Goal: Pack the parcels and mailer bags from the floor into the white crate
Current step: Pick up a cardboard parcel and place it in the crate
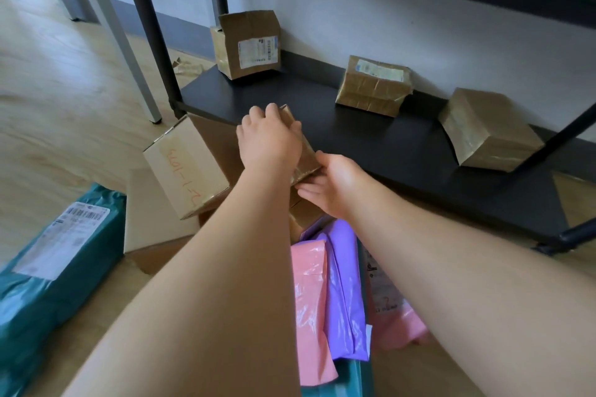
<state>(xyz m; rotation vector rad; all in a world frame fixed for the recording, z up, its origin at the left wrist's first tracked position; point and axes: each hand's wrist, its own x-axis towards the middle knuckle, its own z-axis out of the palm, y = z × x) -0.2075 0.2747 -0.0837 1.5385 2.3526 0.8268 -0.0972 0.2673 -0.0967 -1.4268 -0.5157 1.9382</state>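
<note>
A small taped parcel (304, 151) is held between two bare hands at the middle of the view, just in front of the lowest board of a black shelf (371, 145). The left hand (267, 142) is laid over the parcel from nine o'clock, its fingers curled over the far top edge and clamped there. The right hand (335, 185) is set against the near end from four o'clock, thumb pressed to the side and fingers tucked beneath, so the parcel is gripped at both ends.

At eight o'clock of the parcel a cardboard box (187, 167) marked in red handwriting is seen tilted, overlapping a flat carton (151, 229) on the wood-look floor (48, 100). Farther out at eight o'clock a teal mailer bag (54, 267) bearing a white shipping label is laid on the floor. At six o'clock, between the forearms, a pink mailer bag (309, 300) and a purple mailer bag (345, 280) are packed side by side, touching.

Three more brown parcels are spread well apart on the shelf board: an upright labelled parcel (248, 42) at eleven o'clock, a squat parcel (374, 84) at one o'clock against the wall, and a tilted parcel (487, 129) at three o'clock.
</note>
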